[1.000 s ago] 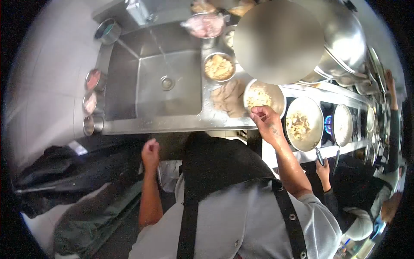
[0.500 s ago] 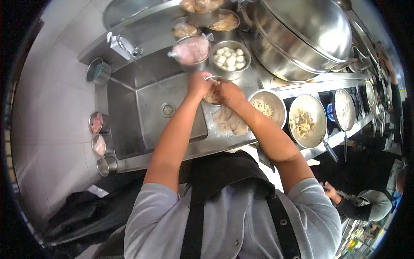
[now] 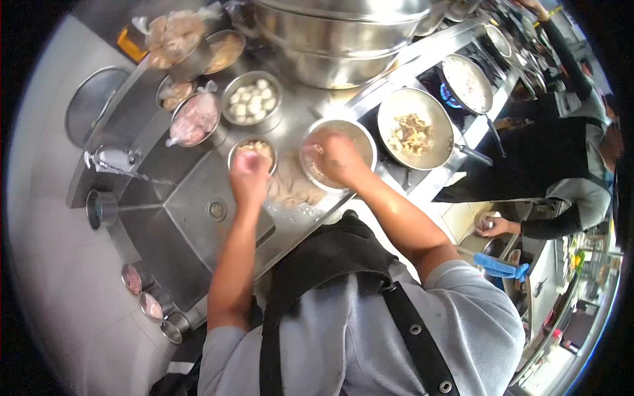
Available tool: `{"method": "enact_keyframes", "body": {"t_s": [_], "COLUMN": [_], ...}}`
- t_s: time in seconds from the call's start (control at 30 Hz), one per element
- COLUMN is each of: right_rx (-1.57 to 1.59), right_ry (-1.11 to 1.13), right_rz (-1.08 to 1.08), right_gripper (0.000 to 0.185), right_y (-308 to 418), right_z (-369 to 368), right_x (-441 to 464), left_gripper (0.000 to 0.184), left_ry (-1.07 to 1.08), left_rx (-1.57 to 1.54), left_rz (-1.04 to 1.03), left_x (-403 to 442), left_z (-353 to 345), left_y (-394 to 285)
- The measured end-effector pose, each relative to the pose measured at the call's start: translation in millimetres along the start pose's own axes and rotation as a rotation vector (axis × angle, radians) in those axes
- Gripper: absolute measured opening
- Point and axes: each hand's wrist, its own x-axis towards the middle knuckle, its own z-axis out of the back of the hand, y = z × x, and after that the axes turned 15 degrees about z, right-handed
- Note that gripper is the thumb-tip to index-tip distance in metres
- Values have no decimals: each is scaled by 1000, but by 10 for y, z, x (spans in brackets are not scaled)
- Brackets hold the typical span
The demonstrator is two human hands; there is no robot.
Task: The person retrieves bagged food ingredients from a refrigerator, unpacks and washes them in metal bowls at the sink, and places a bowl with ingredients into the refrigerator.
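My left hand (image 3: 249,177) is at the near side of a small round metal container (image 3: 232,158) of chopped pale food, covering part of it. Blur hides whether its fingers grip anything. Inside a wider steel bowl (image 3: 371,157), my right hand (image 3: 338,160) reaches down over crumbly light-brown food (image 3: 318,165). Its fingers are smeared by motion, so their grip is unclear. A crumpled brown cloth (image 3: 295,190) lies on the wet counter between the two vessels. Just behind stands a metal pot of white balls (image 3: 252,102), beside a container with bagged pink meat (image 3: 197,120).
Water runs from a tap (image 3: 115,158) into the steel sink (image 3: 191,228). A large steamer (image 3: 330,53) stands at the back. To the right are a pan of browned food (image 3: 413,132) and another pan (image 3: 467,82) above a blue flame. A co-worker's hand (image 3: 498,226) is at right.
My right hand has left the small container and moved into the wider bowl at right. My left hand remains by the small container. The whole view has turned and shifted.
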Motion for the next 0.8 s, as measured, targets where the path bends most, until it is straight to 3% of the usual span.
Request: {"method": "enact_keyframes", "body": {"t_s": [0.03,0.07,0.1,0.17,0.23,0.27,0.3,0.37,0.4,0.43,0.47,0.53,0.6,0.63,0.7,0.73,0.8], "right_rx": [-54,-112,-202,-421,-101,346,429,509,480,454,300,-27,-8,-41,29,39,-198], "right_ry": [-90,-137,-232,-262,138,139,151,178,177,175,80,-243,-407,-298,-185,-190,71], "right_rz": [-89,-13,-248,-333,-477,-661,-675,-666,-629,-599,-428,-9,332,607,712,727,626], "right_gripper": [21,23,25,43,51,49,45,42,36,33,30,32,24,21,26,26,41], "right_y": [-199,-268,-286,-690,-990,-857,-851,-736,-605,-421,-225,208,558,621,906,944,1001], "right_z": [105,377,461,476,502,523,436,436,546,650,700,702,635,520,208,23,-296], "right_x": [-144,-266,-373,-630,-751,-752,-802,-753,-683,-599,-479,-214,123,297,665,829,1070], "left_gripper": [22,22,22,20,19,18,19,23,28,28,28,22,18,18,13,13,13], "left_ry": [168,319,292,186,60,-1,108,120,160,43,86,-42,-78,-95,-164,-180,-203], "left_rx": [-43,-87,-73,-83,-17,64,23,-73,-158,-3,-251,-394,-449,-451,-46,-42,-22], "left_rz": [140,281,308,328,233,142,137,107,81,-117,-11,-131,-233,-249,-317,-324,-349], "left_x": [-190,-374,-439,-463,-267,-107,-233,-459,-507,-448,-569,-630,-619,-539,-401,-404,-406], "left_z": [-175,-370,-559,-816,-964,-1011,-946,-861,-832,-729,-588,-291,-3,164,464,533,650], "left_y": [-14,-38,45,156,491,777,606,391,340,428,185,-131,-401,-413,-387,-441,-556]}}
